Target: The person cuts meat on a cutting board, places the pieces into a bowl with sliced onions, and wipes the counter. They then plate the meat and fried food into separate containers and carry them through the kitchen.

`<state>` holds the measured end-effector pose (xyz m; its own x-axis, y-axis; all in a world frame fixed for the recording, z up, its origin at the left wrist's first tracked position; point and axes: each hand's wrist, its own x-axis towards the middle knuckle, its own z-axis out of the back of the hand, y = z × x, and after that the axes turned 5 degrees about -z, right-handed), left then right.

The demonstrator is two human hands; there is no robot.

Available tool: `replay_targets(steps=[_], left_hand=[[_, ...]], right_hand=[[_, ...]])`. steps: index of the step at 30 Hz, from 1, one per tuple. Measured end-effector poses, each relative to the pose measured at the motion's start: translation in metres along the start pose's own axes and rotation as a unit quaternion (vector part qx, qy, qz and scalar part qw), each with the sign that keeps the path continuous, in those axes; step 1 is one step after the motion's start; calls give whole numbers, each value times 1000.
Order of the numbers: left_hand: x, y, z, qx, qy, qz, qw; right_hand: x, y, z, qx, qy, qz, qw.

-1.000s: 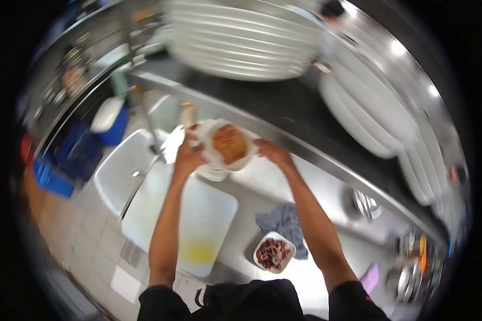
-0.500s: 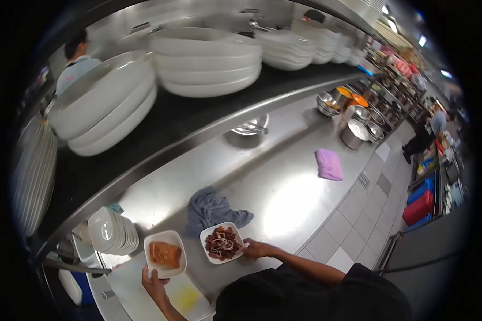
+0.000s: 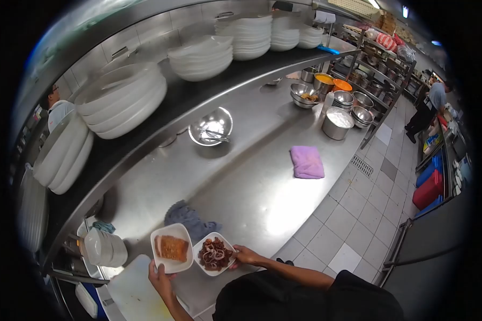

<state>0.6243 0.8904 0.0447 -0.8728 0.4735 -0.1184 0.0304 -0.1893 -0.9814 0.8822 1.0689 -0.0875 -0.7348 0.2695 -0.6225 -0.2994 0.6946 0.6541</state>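
Observation:
My left hand (image 3: 162, 280) grips the lower edge of a square white bowl (image 3: 159, 233), which holds a browned, crusted slab of food (image 3: 172, 250). With my right hand (image 3: 243, 256) I hold the right side of a second square white bowl (image 3: 211, 272). Inside that one is a dark brown chopped dish (image 3: 213, 252) topped with pale rings that look like sliced onion. The two bowls are close side by side at the counter's near edge. Just behind them lies a crumpled grey-blue cloth (image 3: 187, 218).
A white cutting board (image 3: 131, 291) and stacked small plates (image 3: 106, 247) are at left. A metal bowl with a utensil (image 3: 211, 126), a folded purple cloth (image 3: 307, 162) and several metal containers (image 3: 338, 123) stand along the steel counter (image 3: 241, 176). White dishes (image 3: 124, 101) crowd the overhead shelf. One person (image 3: 432, 109) is at far right, another (image 3: 58, 108) behind the shelf.
My left hand has brought its bowl to the right, nearer the other bowl and off the cutting board. The view has turned toward the right, showing more of the counter and floor.

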Motion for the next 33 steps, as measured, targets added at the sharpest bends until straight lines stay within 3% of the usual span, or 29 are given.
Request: replay_targets(steps=[2, 5, 13, 17, 19, 25, 31, 33], left_hand=[[-13, 2, -42, 6, 24, 22, 999], [-25, 32, -115, -28, 41, 53, 997], [-52, 102, -298, -83, 57, 98, 990], [-67, 95, -358, -79, 49, 89, 992], [-64, 100, -383, -32, 67, 42, 996], [-73, 41, -498, 2, 205, -8, 979], [-155, -28, -665, 9, 388, -72, 919], [-190, -36, -732, 11, 489, -84, 868]], right_hand=[[-25, -10, 43, 15, 2, -1, 1000], [-76, 0, 103, 20, -107, 2, 994], [-181, 17, 275, 50, -204, 170, 963], [-223, 36, 320, 102, -278, 150, 943], [-242, 35, 348, 145, -316, 152, 925], [-310, 1, 401, 285, -391, 217, 848], [-392, -69, 461, 376, -486, 256, 746], [-416, -85, 491, 383, -505, 271, 724]])
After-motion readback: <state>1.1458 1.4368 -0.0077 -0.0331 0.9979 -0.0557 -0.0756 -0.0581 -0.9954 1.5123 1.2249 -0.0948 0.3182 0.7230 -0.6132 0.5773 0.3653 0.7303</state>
